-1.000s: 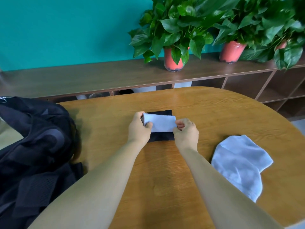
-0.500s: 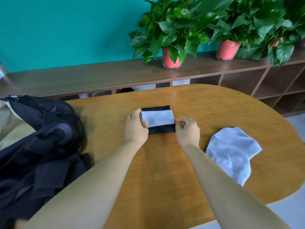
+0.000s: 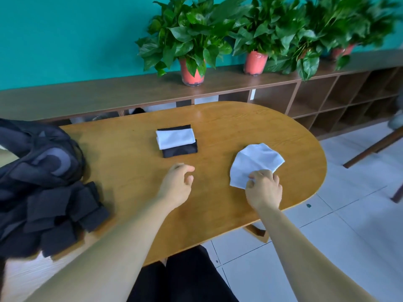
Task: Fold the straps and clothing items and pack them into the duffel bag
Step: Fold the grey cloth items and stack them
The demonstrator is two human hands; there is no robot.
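Wooden table holds the white garment at its right side, stretching away to the far right. The right hand pinches its near edge. The left hand hovers empty, loosely curled, to the left.

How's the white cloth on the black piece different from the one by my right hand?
The folded white cloth is a neat rectangle; the loose white cloth is rounded and spread out. The folded one lies on a folded black piece; the loose one straight on the table. No hand touches the folded one; the right hand pinches the loose one's edge. Both are white fabric.
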